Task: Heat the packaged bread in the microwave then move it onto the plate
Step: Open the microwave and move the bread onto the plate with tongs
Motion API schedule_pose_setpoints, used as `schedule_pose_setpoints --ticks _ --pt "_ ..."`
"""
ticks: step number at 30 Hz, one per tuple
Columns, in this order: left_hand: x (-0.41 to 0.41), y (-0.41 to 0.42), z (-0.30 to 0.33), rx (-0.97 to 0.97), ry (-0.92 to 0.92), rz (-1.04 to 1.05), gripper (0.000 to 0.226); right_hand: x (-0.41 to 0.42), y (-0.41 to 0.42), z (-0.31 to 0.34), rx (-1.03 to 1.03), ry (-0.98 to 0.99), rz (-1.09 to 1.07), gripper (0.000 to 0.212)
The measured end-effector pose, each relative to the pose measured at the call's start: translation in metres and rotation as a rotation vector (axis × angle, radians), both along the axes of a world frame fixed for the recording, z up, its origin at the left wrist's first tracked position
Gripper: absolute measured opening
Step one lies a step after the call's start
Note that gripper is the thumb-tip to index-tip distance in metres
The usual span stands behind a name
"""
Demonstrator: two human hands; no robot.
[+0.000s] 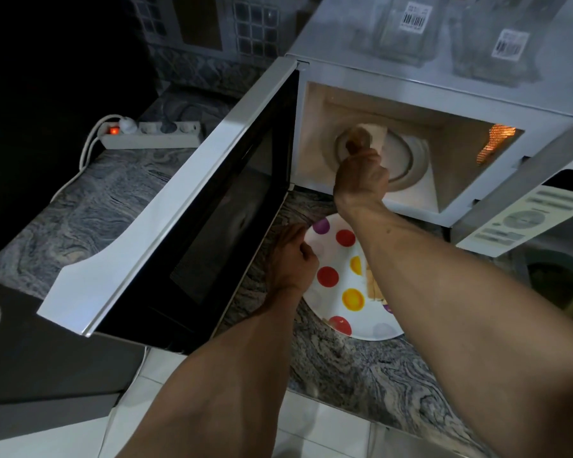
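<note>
While right hand (pixel 361 173) reaches into open microwave (pixel 444 77), fingers curled round bread (pixel 371 132) above turntable (pixel 401 160); left hand (pixel 291 256) pinches plate (pixel 331 259) rim on counter; risk: hot package slips, drops short of plate

A grey marbled stone counter (pixel 361 368) is seen to carry a white microwave (pixel 444 74) with its door swung open, a white plate (pixel 328 259) with coloured dots just in front of it, and a white power strip (pixel 153 135) to the left.
</note>
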State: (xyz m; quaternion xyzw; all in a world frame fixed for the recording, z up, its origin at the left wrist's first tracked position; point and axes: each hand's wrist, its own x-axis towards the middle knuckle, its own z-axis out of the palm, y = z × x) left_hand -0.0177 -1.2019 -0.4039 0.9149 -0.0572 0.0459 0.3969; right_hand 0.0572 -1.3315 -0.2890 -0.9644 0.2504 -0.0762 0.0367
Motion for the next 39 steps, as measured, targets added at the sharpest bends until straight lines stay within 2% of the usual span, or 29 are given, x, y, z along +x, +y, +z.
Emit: schedule_pose_setpoints --ticks 2,6,12,16,26,31,39 --pt "0.001 0.000 0.000 0.011 -0.001 0.001 0.058 -0.002 -0.006 -0.004 0.033 -0.002 0.053 0.035" --pt "0.000 0.000 0.000 -0.010 -0.033 0.012 0.059 -0.002 -0.009 -0.001 0.103 -0.023 -0.108 0.034" --pt "-0.002 -0.001 0.003 -0.044 -0.004 0.018 0.052 -0.022 -0.019 0.012 0.261 -0.099 -0.145 0.034" --pt "0.000 -0.001 0.002 -0.034 0.016 0.004 0.056 -0.032 -0.022 0.016 0.415 -0.171 -0.194 0.028" --pt "-0.003 -0.001 0.005 -0.076 -0.010 0.013 0.050 -0.050 -0.028 0.013 0.576 -0.160 -0.233 0.041" --pt "-0.001 -0.002 0.002 -0.075 0.005 0.004 0.052 -0.048 -0.032 0.017 0.570 -0.137 -0.200 0.042" --pt "0.000 -0.002 0.000 -0.071 0.008 0.005 0.053 -0.050 -0.037 0.034 0.444 -0.090 -0.150 0.032"
